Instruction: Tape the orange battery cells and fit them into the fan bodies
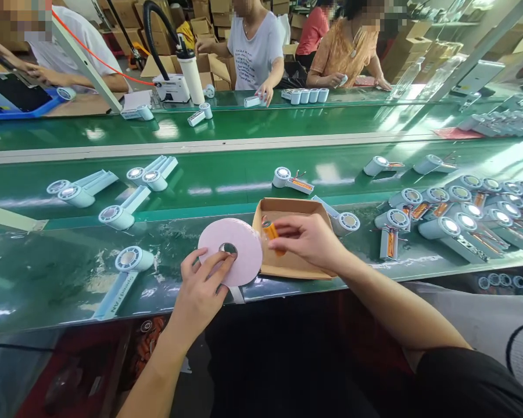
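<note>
Right hand [305, 235] pinches a glossy orange cylindrical battery cell [270, 233] over the brown cardboard tray [303, 269]. Probably light, stiff, kinda slick, so I'd grab it mid-barrel. Left hand [204, 290] grips a flat whitish tape roll [246, 247] around its centre hole, left of the tray.

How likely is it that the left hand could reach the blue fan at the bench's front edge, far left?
Quite likely, yes: the blue fan lies left of the left hand, and I see nothing standing between them, though that hand would first have to leave the pinkish-white roll.
</note>
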